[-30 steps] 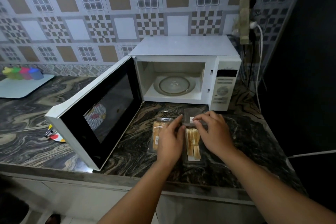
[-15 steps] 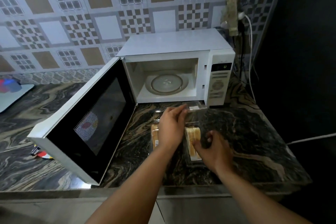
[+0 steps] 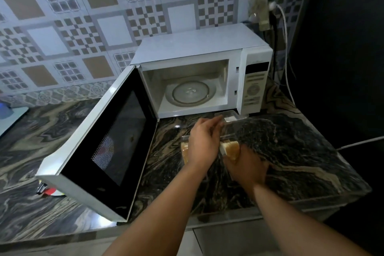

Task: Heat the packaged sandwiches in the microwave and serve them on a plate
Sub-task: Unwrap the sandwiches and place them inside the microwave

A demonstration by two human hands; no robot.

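The white microwave [image 3: 193,48] stands at the back of the marble counter [image 3: 291,151], its door [image 3: 108,143] swung wide open to the left and its glass turntable [image 3: 191,91] bare. In front of it lie two clear sandwich packages. My left hand [image 3: 204,141] reaches over the left package [image 3: 184,151] and pinches the clear lid [image 3: 230,116] of the right one, holding it back toward the microwave. My right hand [image 3: 247,164] grips a sandwich [image 3: 230,147] from the right package; its toasted end sticks up between my hands.
A power strip [image 3: 260,0] with a white plug and cables [image 3: 286,52] hangs on the tiled wall right of the microwave. A dark wall closes the right side. A small red and white object [image 3: 49,190] lies under the open door. A white board [image 3: 10,118] sits far left.
My left hand has folded the right package's lid back toward the microwave. My right hand left the lid, dropped to the sandwich and now grips it, tilting its end up.
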